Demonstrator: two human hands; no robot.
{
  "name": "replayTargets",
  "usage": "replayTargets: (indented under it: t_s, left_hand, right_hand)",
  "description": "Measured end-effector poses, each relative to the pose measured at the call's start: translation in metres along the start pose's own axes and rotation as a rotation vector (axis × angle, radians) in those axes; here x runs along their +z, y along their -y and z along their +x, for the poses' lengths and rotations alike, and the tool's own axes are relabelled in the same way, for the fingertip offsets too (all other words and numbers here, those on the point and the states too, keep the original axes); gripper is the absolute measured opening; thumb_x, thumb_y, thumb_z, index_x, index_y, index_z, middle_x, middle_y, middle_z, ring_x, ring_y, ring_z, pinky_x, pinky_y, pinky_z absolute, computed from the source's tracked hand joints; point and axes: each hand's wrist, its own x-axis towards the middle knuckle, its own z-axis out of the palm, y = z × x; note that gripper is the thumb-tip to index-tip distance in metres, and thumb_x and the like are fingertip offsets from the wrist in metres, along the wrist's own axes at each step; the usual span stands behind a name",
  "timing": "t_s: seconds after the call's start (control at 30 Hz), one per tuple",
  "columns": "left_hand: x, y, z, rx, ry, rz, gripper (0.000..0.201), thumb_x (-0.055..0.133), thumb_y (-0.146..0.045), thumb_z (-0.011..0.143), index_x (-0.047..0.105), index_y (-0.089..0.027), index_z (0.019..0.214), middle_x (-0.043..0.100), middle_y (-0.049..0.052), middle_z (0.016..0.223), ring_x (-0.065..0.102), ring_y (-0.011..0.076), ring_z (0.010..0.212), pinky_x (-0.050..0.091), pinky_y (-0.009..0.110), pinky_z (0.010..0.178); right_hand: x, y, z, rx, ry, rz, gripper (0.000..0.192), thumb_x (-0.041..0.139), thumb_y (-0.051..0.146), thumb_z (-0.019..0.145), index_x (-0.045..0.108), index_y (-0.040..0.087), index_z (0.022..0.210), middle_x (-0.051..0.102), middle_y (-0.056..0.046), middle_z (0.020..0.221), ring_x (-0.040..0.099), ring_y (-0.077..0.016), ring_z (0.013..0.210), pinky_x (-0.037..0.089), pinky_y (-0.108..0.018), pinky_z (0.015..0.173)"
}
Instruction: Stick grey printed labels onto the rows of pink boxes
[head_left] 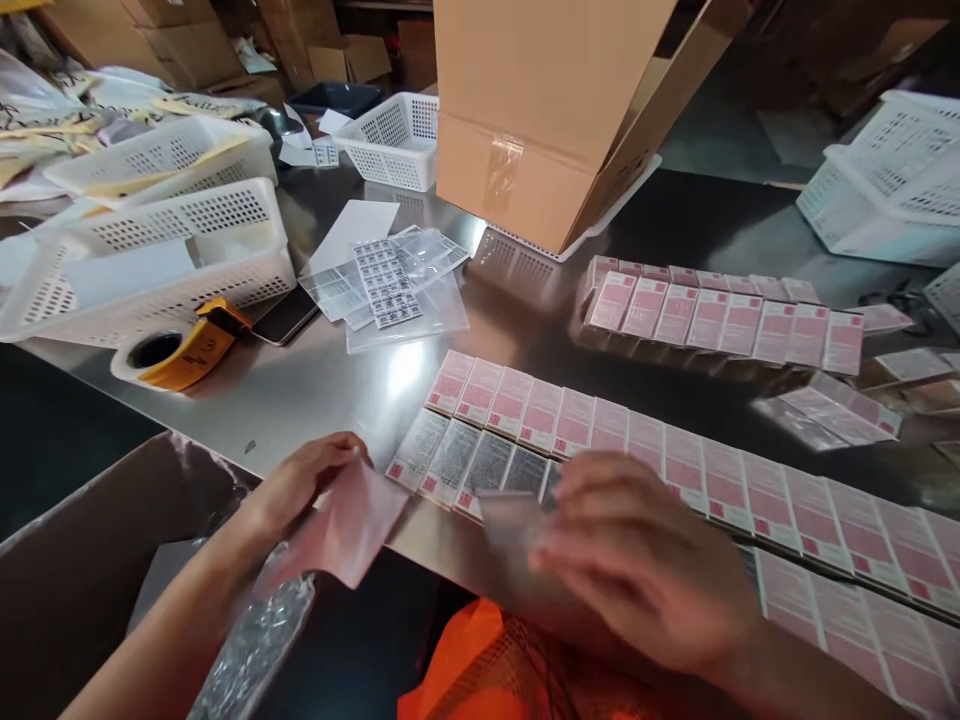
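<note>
Steel tabletop (pixel 315 390) fills the middle of the frame, shiny and crowded. At the lower left, the left hand (pixel 300 485) pinches a small pink packet (pixel 349 530) by its upper edge, fingers closed on it, just off the near edge of the tabletop. At the lower centre, the right hand (pixel 645 560) is blurred; it lies over a clear sleeve (pixel 510 525) and the near end of a row of pink packets (pixel 675 460), but whether its fingers are closed on anything cannot be told. That row runs from the centre toward the lower right of the frame, with a few grey-faced packets (pixel 457 460) at its left end, just beside the right hand. A second row of pink packets (pixel 720 320) lies farther back at the right.

A tilted cardboard box (pixel 540 120) stands at the upper centre, resting on a white basket. Stacked white baskets (pixel 172 250) sit at the left, with a yellow tape dispenser (pixel 180 350) in front of them. Clear sleeves and a label sheet (pixel 386 280) lie between the baskets and the box. An open carton (pixel 90 560) occupies the lower left corner, and an orange mesh bag (pixel 495 670) shows at the bottom centre, beneath the hands.
</note>
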Motion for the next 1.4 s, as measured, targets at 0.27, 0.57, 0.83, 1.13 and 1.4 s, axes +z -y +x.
replayTargets:
  t_s: [0.27, 0.57, 0.83, 1.13, 1.4]
  left_hand:
    - [0.008, -0.035, 0.038, 0.23, 0.01, 0.416, 0.046, 0.051, -0.052, 0.086, 0.066, -0.018, 0.058, 0.064, 0.003, 0.055, 0.056, 0.0154, 0.053, 0.042, 0.026, 0.056]
    - [0.035, -0.051, 0.095, 0.083, 0.406, 0.195, 0.065, 0.068, -0.056, 0.077, 0.061, -0.012, 0.124, 0.073, 0.009, 0.09, 0.064, 0.0224, 0.086, 0.045, 0.032, 0.08]
    - [0.039, -0.047, 0.11, 0.135, 0.3, 0.254, 0.04, 0.059, -0.051, 0.086, 0.059, -0.015, 0.068, 0.065, 0.003, 0.069, 0.054, 0.0129, 0.064, 0.039, 0.026, 0.063]
    - [0.037, -0.056, 0.116, 0.052, 0.424, 0.113, 0.035, 0.061, -0.047, 0.085, 0.06, -0.014, 0.072, 0.064, 0.003, 0.07, 0.052, 0.0116, 0.064, 0.038, 0.023, 0.062]
    - [0.039, -0.051, 0.102, 0.091, 0.198, 0.549, 0.041, 0.052, -0.047, 0.089, 0.062, -0.017, 0.064, 0.048, -0.003, 0.055, 0.038, 0.0097, 0.055, 0.028, 0.023, 0.051]
  right_hand:
    - [0.067, -0.099, 0.071, 0.836, -0.159, 0.743, 0.039, 0.088, 0.035, 0.057, 0.064, 0.018, 0.082, 0.066, 0.002, 0.076, 0.066, -0.0133, 0.064, 0.057, -0.026, 0.056]
    - [0.091, -0.112, 0.089, 1.052, -0.185, 0.995, 0.039, 0.09, 0.03, 0.055, 0.066, 0.02, 0.083, 0.061, 0.004, 0.077, 0.062, -0.0092, 0.062, 0.056, -0.024, 0.059]
    - [0.095, -0.117, 0.1, 1.087, -0.224, 1.072, 0.034, 0.088, 0.031, 0.058, 0.064, 0.018, 0.078, 0.064, 0.004, 0.07, 0.062, -0.0088, 0.059, 0.055, -0.021, 0.054]
    - [0.1, -0.125, 0.101, 1.078, -0.235, 1.039, 0.029, 0.087, 0.031, 0.062, 0.067, 0.02, 0.079, 0.066, 0.003, 0.075, 0.063, -0.0082, 0.061, 0.055, -0.02, 0.057]
    - [0.098, -0.13, 0.087, 0.971, -0.123, 0.458, 0.024, 0.078, 0.031, 0.074, 0.076, 0.024, 0.097, 0.077, -0.002, 0.083, 0.072, -0.0188, 0.074, 0.059, -0.029, 0.069]
